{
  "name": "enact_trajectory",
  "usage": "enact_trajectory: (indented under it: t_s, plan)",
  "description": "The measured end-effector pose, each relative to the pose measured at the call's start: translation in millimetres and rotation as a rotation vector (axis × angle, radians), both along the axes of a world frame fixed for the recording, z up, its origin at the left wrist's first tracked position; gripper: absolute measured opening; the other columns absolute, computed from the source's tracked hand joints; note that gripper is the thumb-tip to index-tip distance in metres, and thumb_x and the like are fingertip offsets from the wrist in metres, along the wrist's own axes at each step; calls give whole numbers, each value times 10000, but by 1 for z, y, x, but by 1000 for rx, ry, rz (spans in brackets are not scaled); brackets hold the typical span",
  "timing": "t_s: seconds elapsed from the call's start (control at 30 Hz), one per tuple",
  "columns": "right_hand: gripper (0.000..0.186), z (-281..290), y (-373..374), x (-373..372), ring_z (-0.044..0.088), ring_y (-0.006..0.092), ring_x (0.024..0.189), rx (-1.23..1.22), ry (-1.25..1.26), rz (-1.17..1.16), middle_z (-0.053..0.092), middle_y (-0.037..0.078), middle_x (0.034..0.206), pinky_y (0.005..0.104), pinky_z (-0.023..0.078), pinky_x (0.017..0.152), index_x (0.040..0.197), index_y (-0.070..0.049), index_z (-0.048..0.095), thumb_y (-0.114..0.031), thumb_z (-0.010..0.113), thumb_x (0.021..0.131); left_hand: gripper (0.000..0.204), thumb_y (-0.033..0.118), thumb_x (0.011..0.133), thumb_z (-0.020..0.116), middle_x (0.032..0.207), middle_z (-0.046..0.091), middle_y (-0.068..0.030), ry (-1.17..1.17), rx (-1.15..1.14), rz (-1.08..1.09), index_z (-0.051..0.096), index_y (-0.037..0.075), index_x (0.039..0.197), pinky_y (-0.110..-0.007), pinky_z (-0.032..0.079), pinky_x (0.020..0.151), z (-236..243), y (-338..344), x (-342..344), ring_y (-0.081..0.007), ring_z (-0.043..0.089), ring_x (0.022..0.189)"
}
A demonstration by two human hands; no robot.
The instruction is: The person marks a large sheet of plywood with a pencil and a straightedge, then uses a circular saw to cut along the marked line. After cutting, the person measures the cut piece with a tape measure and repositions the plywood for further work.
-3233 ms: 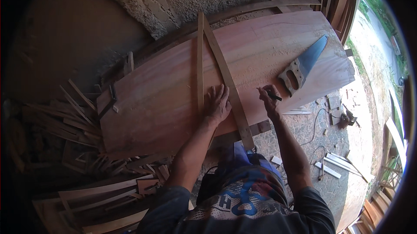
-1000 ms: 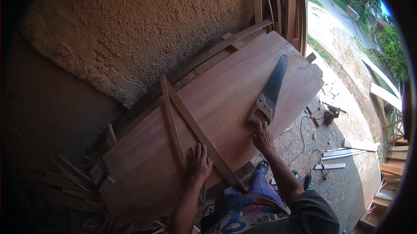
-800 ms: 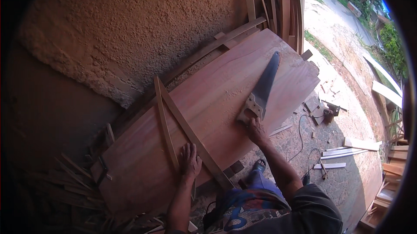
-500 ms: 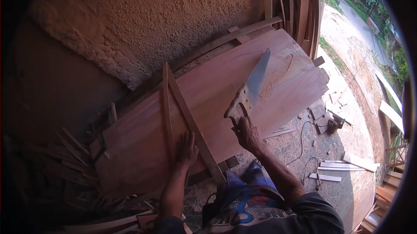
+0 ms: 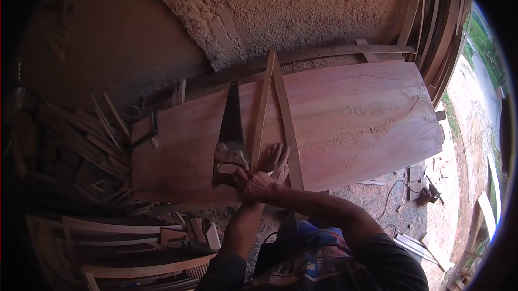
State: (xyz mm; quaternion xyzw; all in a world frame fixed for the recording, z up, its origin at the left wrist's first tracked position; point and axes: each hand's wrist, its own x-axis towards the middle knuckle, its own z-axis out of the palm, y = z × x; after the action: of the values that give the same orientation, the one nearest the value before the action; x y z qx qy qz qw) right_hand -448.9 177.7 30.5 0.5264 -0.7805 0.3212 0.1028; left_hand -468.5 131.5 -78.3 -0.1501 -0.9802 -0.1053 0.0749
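My right hand [image 5: 251,184] is closed on the wooden handle of a handsaw [image 5: 231,150], whose dark blade lies over the panel left of two wooden strips. That arm crosses over my left forearm. My left hand [image 5: 277,158] rests with fingers stretched out between the narrow strip [image 5: 266,91] and the wider strip [image 5: 287,123], partly hidden behind my right hand. The strips meet near the far edge of a large pinkish wooden panel [image 5: 362,121], which carries scattered sawdust and shavings. A small dark frame-like piece [image 5: 154,129] sits at the panel's left end.
Loose offcuts [image 5: 91,140] pile at the left, with curved pieces [image 5: 124,269] at lower left. Long boards [image 5: 437,32] lean at upper right beside a rough wall [image 5: 324,5]. A power tool [image 5: 429,194] with a cord and pale strips [image 5: 415,248] lie on the floor at right.
My right hand has carried the saw from the panel's right side to left of the strips, crossing my left arm. My view has swung, and the outdoor strip now shows narrower.
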Motion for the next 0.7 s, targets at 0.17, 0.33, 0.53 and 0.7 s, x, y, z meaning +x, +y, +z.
enact_trajectory:
  t_s: [0.17,0.33,0.53,0.7]
  plan:
    - [269,-16,-50,2,690,319,816,272,-305,56,574,175,1054,444,584,639,1150,-49,565,-207,562,932,674,213,913,526,1570,288,-270,-10,140,-42,319,43,1531,-550,194,1207,12,0,-1,-438,239,1479]
    - [249,-32,-42,-5,675,364,817,252,-406,-49,604,202,995,458,566,690,1113,-24,587,-211,537,958,667,240,932,484,1595,276,-231,-84,48,10,301,23,1536,-520,183,1222,15,8,-4,-386,225,1500]
    - [254,-22,57,-10,666,393,834,-9,-420,-141,627,223,961,468,545,728,1097,-1,595,-211,498,991,643,266,954,447,1597,301,-200,-71,-100,24,310,41,1540,-505,216,1216,5,3,-7,-352,261,1496]
    - [544,-29,236,5,630,398,960,-262,-894,-458,630,254,968,452,503,834,1068,20,668,-442,381,1068,654,293,970,438,1585,287,-264,-83,-32,-62,297,-14,1529,-532,240,1197,8,2,-9,-409,278,1475]
